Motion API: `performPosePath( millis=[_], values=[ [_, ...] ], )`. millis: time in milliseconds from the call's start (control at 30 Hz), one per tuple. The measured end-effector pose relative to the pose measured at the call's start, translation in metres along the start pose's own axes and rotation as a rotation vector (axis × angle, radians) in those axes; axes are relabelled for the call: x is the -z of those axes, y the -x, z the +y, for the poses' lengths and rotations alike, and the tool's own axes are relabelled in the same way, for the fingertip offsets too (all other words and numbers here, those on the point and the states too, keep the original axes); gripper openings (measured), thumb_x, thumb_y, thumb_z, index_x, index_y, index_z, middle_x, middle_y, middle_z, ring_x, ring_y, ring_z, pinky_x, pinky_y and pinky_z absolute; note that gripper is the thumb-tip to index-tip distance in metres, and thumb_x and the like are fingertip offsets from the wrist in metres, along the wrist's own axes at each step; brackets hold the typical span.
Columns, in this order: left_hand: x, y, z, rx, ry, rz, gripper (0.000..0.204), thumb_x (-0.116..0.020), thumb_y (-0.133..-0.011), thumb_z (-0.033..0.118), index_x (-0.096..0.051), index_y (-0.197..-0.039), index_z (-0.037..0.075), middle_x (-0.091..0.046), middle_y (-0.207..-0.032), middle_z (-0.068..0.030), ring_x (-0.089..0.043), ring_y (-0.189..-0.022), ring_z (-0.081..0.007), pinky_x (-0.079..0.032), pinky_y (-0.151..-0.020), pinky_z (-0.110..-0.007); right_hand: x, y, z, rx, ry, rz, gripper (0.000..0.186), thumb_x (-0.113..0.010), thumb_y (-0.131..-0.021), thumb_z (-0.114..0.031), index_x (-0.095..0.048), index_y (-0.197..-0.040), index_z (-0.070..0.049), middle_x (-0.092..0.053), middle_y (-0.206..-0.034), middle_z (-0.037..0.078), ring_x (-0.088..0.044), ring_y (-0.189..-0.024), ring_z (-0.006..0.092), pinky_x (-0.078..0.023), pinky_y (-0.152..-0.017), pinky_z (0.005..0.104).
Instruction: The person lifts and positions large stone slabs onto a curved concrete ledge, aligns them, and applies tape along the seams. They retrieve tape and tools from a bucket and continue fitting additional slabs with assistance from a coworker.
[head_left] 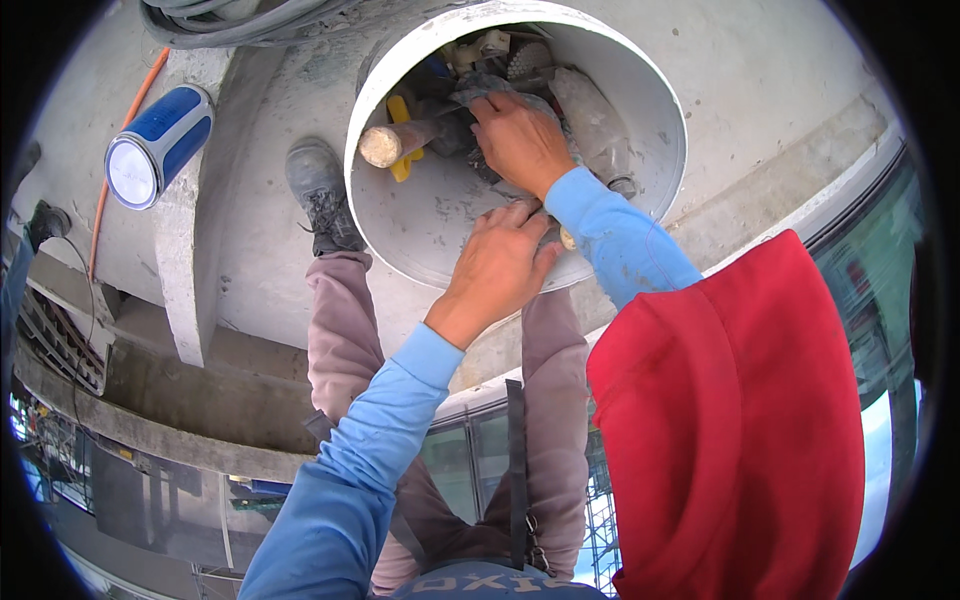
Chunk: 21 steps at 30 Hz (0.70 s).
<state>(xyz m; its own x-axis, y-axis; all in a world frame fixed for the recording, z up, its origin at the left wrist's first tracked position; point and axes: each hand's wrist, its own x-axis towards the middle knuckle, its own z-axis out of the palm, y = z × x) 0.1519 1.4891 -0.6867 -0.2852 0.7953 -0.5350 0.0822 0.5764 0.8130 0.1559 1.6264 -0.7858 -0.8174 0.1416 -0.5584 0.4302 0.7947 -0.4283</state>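
Observation:
A white round bucket (pixel 400 225) lies in front of me with its mouth facing me and mixed items inside. My right hand (pixel 525 142) reaches in, its fingers bent onto a crumpled grey sheet (pixel 490 88) that looks like plastic or cloth. Nearer the rim, my left hand (pixel 500 262) has its fingers curled down; whatever its fingertips hold is hidden. Left of my right hand, a thick round wooden handle (pixel 382 147) sticks toward me beside a yellow plastic piece (pixel 401 168). To the right lies a dusty clear plastic bottle or bag (pixel 595 120).
A blue-and-white can (pixel 160 145) lies on its side at left, near an orange hose (pixel 128 118) and a raised concrete strip (pixel 190 250). Coiled grey cable (pixel 235 25) sits at the far edge. My shoe (pixel 322 190) stands beside the bucket. A glass wall (pixel 870 270) is at right.

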Motion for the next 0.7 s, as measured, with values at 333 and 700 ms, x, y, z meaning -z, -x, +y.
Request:
performPosePath(
  millis=[333, 700],
  values=[
    [0.015, -0.010, 0.000, 0.057, 0.115, 0.216, 0.025, -0.059, -0.085, -0.007, -0.054, -0.109, -0.002, -0.059, -0.102, -0.0228, -0.059, -0.094, -0.0451, -0.047, -0.079, -0.052, -0.040, -0.113, -0.005, -0.001, 0.142, 0.105, 0.034, -0.060, -0.094, -0.020, -0.067, -0.126, -0.010, -0.066, -0.128, 0.015, -0.067, -0.114, 0.0338, -0.055, -0.098, 0.0463],
    [0.007, -0.005, 0.000, 0.099, -0.060, 0.045, 0.021, -0.063, -0.082, -0.003, -0.058, -0.103, -0.002, -0.060, -0.101, -0.0209, -0.059, -0.101, -0.0412, -0.048, -0.085, -0.049, -0.060, -0.080, 0.004, 0.108, -0.183, 0.214, 0.049, -0.069, -0.091, -0.023, -0.056, -0.138, -0.020, -0.059, -0.141, 0.009, -0.069, -0.112, 0.0334, -0.057, -0.092, 0.0474]
  ],
)
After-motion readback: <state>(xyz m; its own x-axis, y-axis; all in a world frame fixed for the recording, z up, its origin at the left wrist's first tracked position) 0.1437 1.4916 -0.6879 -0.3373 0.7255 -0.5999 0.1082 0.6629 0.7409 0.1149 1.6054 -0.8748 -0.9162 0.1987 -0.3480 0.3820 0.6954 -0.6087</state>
